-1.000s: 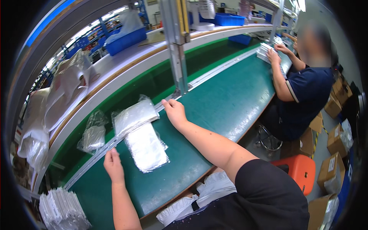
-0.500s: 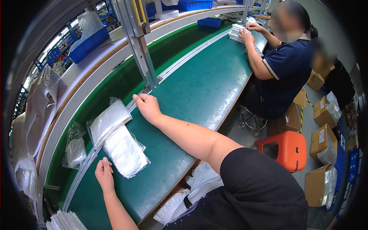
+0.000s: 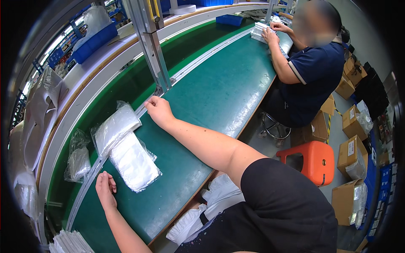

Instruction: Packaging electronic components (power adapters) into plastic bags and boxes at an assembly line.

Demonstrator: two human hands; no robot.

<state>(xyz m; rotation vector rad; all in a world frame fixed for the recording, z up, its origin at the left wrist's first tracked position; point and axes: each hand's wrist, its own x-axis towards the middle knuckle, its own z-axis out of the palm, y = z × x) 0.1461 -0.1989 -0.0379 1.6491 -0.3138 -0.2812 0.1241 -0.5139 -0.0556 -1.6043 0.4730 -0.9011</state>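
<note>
Two stacks of clear plastic bags lie overlapping between my hands. The upper stack of bags (image 3: 116, 126) lies across the metal rail, and the lower stack of bags (image 3: 134, 162) rests on the green tabletop (image 3: 198, 105). My left hand (image 3: 106, 188) is beside the rail, left of the lower stack, with fingers loosely bent, apart, and nothing visible in them. By the rail near the foot of the metal post, my right hand (image 3: 158, 111) has its fingers curled closed, with nothing showing from them. Neither hand visibly touches the bags.
Another plastic bundle (image 3: 79, 162) lies in the green channel beyond the rail (image 3: 90, 177). A metal post (image 3: 152, 55) rises beside it. White flat pieces (image 3: 71, 242) are stacked at lower left. A co-worker (image 3: 310, 80) handles white pieces at the far end; an orange stool (image 3: 318, 162) stands right.
The whole view has shifted slightly, moving the scene a little left and up. My left hand has moved slightly away from the lower stack. The bags keep their arrangement.
</note>
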